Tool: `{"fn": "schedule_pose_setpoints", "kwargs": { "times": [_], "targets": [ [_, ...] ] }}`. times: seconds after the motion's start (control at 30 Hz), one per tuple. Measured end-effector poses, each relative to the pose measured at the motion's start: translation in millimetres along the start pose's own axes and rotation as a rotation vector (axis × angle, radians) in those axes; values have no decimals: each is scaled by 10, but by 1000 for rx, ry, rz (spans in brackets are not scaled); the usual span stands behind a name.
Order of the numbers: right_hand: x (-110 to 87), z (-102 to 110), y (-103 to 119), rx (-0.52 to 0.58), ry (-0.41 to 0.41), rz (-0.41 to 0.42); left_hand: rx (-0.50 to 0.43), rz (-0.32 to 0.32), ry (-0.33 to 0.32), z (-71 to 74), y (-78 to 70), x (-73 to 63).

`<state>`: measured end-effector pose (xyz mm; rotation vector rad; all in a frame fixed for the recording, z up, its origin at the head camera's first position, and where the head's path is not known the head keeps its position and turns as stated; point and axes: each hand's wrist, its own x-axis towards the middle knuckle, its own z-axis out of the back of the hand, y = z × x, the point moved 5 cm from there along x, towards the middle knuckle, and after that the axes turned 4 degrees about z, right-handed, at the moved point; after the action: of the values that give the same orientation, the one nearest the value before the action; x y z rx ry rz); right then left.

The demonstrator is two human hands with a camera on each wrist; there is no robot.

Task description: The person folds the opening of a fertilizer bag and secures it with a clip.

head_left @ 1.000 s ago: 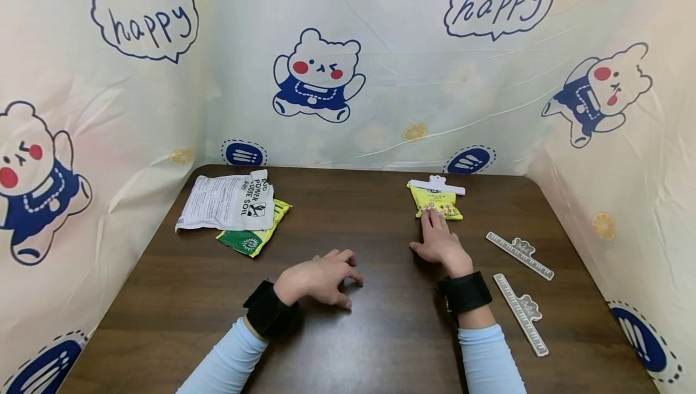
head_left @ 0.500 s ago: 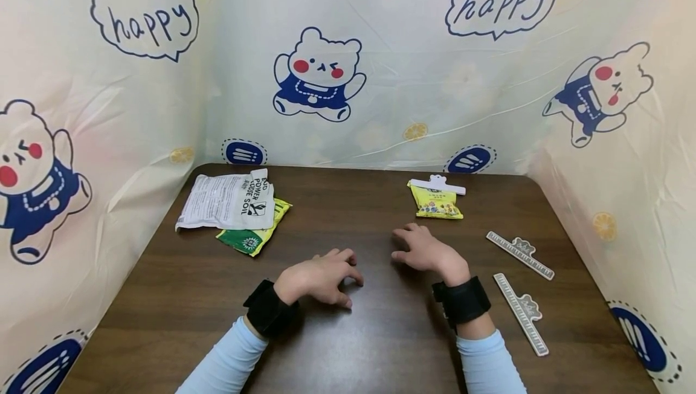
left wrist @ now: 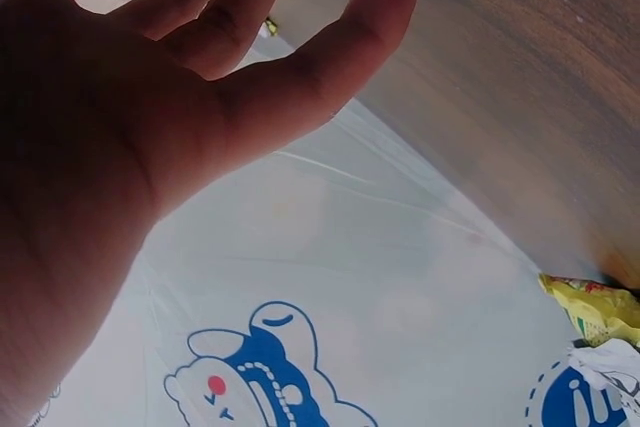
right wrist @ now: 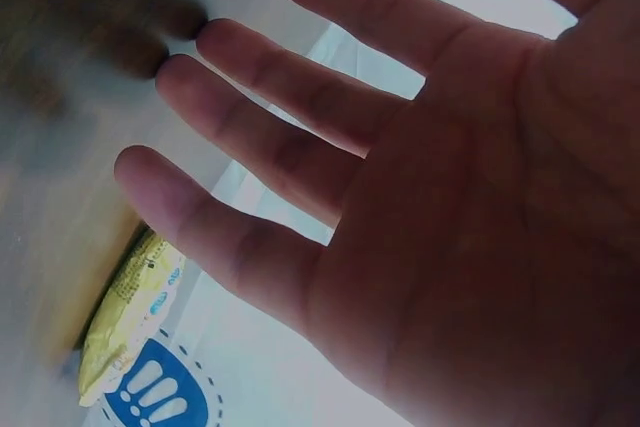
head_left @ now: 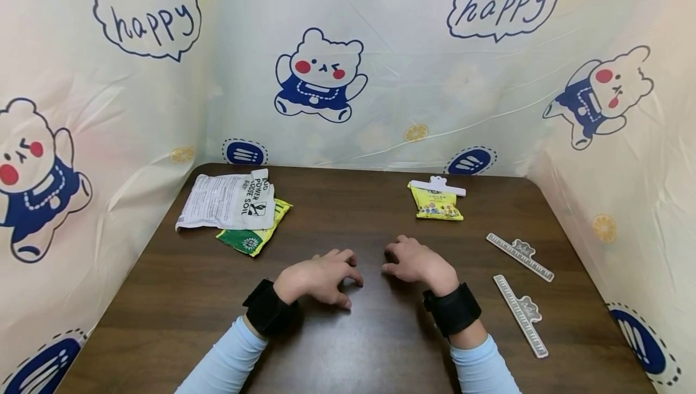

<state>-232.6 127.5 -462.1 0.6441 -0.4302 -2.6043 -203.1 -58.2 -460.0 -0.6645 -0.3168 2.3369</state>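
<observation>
My left hand [head_left: 321, 278] rests on the table left of centre, its fingers relaxed and spread around nothing. Across from it, my right hand [head_left: 421, 264] lies on the wood with loosely bent fingers and holds nothing. Beyond the right hand is a small yellow packet [head_left: 437, 203], its far edge gripped by a white ruler clip [head_left: 437, 185]. In the right wrist view the same yellow packet [right wrist: 130, 312] shows past the fingertips. Two more ruler clips, an upper clip [head_left: 520, 256] and a lower clip [head_left: 522, 316], lie right of the right hand.
At the back left of the brown table [head_left: 348, 219] a white printed bag [head_left: 225, 203] lies partly over a green and yellow bag [head_left: 252, 242]. A cloth screen [head_left: 402, 80] with bear drawings stands around the back and sides.
My right hand has left the front of the yellow packet and come back toward me and to the left, nearer the left hand. The left hand stays where it was.
</observation>
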Motion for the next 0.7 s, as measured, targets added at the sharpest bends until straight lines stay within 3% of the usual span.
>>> {"fn": "schedule_pose_setpoints", "kwargs": {
  "times": [0.3,0.47,0.6,0.7],
  "targets": [
    [-32,14,46,6,6,-6,-16,-10,-17,6,13,-4],
    [-46,23,71,8,14,-5,-85,31,-46,63,154,3],
    [-54,21,71,14,16,-5,-146,116,-63,172,376,-72],
    [-57,15,67,21,18,-2,-172,266,-41,273,603,-207]
  ]
}}
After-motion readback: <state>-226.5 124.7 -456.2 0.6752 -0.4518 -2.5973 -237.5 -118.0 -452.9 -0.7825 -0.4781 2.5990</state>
